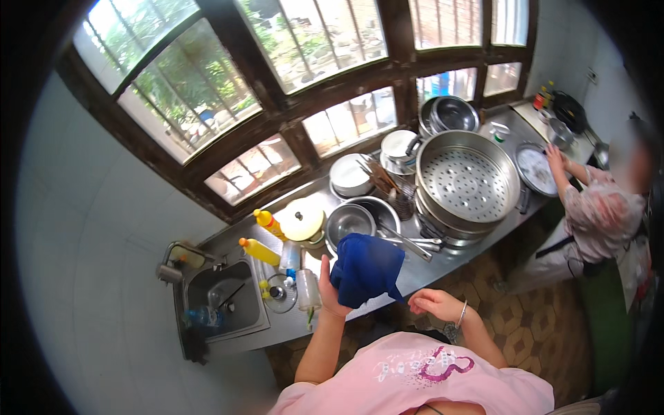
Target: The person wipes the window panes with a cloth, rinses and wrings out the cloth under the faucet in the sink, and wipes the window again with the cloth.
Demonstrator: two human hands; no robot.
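Note:
My left hand (332,296) holds a folded dark blue cloth (367,270) up in front of the counter, thumb on its near-left side. The cloth hides part of the metal bowls behind it. Just right of the cloth's hanging corner is my right hand (436,305), its fingers loosely curled and nothing visible in them. A bracelet (461,314) circles that wrist. Past the cloth, a steel bowl (350,224) sits among other bowls, with a long-handled utensil (410,246) lying across. A clear tumbler (308,290) stands left of my left hand.
Left lies a steel sink (223,298) with a faucet (171,262), beside yellow bottles (262,251), a lidded pot (302,220) and a glass lid (280,294). Farther right are stacked plates (351,174), a large perforated steamer (464,181) and another person (602,212) reaching over a pan (537,168).

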